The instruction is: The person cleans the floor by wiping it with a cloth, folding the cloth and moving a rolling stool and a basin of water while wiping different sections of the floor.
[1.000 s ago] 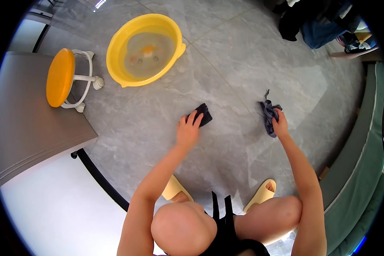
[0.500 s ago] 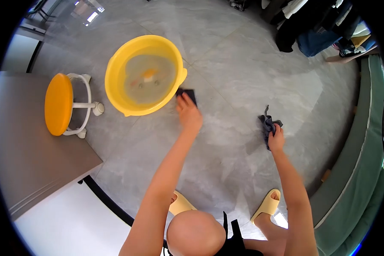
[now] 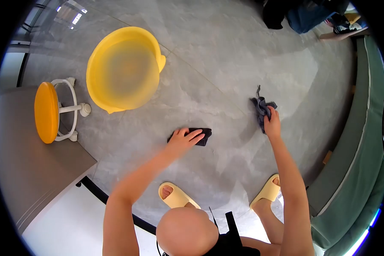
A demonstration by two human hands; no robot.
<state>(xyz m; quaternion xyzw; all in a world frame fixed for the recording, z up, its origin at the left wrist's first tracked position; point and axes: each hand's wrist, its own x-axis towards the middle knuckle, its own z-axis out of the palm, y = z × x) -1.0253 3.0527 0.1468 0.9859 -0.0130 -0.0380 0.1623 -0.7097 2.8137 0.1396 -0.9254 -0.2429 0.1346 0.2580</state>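
Observation:
My left hand presses a folded black cloth onto the grey tiled floor, fingers laid across its top. To the right, my right hand is closed round a crumpled dark grey-blue cloth, which rests on the floor with a twisted end pointing away from me. Beyond my left hand stands a yellow basin of cloudy water; neither hand touches it.
At left, a round stool with an orange seat and white wheeled frame lies on its side by a grey-brown cabinet. A green sofa borders the right. Clothes hang at the top right. My feet wear yellow slippers.
My left hand has drawn the black cloth from beside the basin back toward me. The right hand keeps the grey-blue cloth. The view has shifted, and the water now looks hazier.

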